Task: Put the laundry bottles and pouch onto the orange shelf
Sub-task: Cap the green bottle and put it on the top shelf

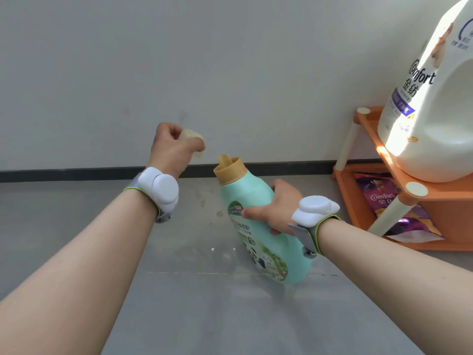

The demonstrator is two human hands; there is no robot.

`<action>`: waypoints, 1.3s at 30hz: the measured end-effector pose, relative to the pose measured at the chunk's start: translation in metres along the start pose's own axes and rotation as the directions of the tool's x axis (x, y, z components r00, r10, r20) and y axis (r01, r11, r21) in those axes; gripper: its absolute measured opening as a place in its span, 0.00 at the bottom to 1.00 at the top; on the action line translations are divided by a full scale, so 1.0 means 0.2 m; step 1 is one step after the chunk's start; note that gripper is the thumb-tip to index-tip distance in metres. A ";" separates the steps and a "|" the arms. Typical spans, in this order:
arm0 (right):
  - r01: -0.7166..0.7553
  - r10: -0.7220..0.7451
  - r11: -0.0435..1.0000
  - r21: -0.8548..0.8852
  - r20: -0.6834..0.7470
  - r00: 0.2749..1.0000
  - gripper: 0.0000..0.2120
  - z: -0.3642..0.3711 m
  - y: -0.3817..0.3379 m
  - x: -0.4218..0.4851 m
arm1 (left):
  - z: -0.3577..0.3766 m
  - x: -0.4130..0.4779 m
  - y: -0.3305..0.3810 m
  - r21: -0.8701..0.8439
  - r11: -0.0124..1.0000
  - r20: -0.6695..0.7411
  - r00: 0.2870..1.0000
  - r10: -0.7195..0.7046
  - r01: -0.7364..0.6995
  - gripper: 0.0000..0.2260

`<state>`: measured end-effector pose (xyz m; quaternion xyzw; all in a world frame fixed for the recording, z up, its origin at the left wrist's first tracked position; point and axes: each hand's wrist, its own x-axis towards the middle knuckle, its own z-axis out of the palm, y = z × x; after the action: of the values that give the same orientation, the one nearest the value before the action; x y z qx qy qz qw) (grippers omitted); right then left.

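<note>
While the grey floor [179,316] fills the lower view, a large white Comfort bottle [430,103] stands upright on the top tier of the orange shelf [445,201] at the right. On the shelf's lower tier lies a purple Comfort pouch [376,193]. Left of the shelf, the right hand [275,208] wraps its fingers around the middle of a mint-green bottle [258,226], which tilts with its tan spout [229,166] toward the wall and sits low over the floor, well apart from the shelf. The left hand [174,147] is raised beside the spout, fingers clenched on a small pale cap [192,137].
</note>
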<state>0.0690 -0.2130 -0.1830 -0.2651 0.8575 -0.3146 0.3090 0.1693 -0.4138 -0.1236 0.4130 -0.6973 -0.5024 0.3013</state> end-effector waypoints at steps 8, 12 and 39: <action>0.000 0.000 0.983 0.182 0.001 1.000 0.32 -0.08 0.17 -0.10 | 0.25 -0.28 0.22 -0.120 0.981 0.264 0.948 0.178 -0.151 0.13; 0.001 0.000 0.980 0.199 -0.002 1.000 0.32 -0.13 0.23 -0.13 | 0.32 -0.35 0.17 0.057 0.987 0.264 0.956 0.128 -0.148 0.12; 0.025 -0.029 0.992 0.123 0.035 0.999 0.29 -0.15 0.23 -0.13 | 0.29 -0.32 0.22 0.195 0.958 0.523 0.849 0.080 -0.210 0.16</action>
<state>0.0532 -0.1554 -0.1876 -0.2628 0.8271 -0.3659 0.3360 0.1400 -0.3248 -0.0991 0.2452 -0.8378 -0.4793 0.0905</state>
